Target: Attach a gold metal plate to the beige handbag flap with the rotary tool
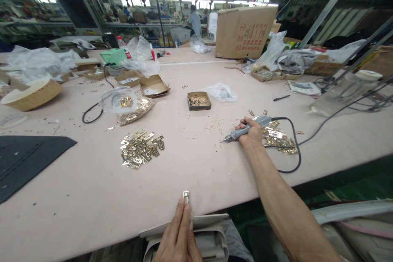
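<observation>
My right hand (252, 132) is stretched out over the table and wrapped round a grey electric screwdriver (242, 131), whose tip points left and rests on the tabletop. A black cable runs from its rear. My left hand (179, 233) lies at the near table edge with its fingers straight and pressed together. Its fingertips touch a small metal clasp (186, 196) fixed on a cream-coloured bag piece (208, 223). A pile of gold metal plates (141, 149) lies in the middle of the table, and a second pile (278, 139) sits just behind my right hand.
A small open box of screws (199, 100) stands mid-table. A bag of gold parts (129, 106), a plastic bag (222, 92), a large cardboard box (245, 32), a dark mat (24, 159) at left and tape rolls (30, 94) surround the work area. A person works far back.
</observation>
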Motion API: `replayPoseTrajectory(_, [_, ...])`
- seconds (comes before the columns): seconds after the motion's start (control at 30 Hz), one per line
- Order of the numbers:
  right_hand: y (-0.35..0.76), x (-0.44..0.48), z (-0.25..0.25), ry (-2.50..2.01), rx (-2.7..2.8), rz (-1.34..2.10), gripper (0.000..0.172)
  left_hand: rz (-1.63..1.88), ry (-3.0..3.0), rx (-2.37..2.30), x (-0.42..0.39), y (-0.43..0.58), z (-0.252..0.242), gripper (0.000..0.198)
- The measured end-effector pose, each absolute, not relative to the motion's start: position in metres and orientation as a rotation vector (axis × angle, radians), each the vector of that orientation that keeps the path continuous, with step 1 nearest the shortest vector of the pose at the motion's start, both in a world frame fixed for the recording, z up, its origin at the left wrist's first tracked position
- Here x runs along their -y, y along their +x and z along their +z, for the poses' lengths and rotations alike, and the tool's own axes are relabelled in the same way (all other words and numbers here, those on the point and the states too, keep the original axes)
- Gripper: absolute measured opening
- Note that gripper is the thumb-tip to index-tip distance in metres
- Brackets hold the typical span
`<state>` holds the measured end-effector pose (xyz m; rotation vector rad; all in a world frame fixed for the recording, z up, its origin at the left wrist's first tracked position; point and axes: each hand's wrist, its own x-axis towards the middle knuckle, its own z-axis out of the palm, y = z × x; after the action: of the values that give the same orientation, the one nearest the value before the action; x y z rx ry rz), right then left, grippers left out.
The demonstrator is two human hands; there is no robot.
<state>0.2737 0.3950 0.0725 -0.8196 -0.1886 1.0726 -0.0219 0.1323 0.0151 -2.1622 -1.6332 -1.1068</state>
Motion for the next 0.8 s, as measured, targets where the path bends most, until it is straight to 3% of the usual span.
replayPoseTrajectory(0.37, [0.273,-0.395,0.071,-0.805,0.210,1.053,0.017,-1.097,-2.159,1.645,-0.131,-0.020,0.018,0.065])
replayPoseTrajectory(0.8, [0.261,-0.361,0.105,-0.663,0.350,1.175,0.014,-1.227,-2.180,1.751,-0.122,-0.013,0.017,0.041])
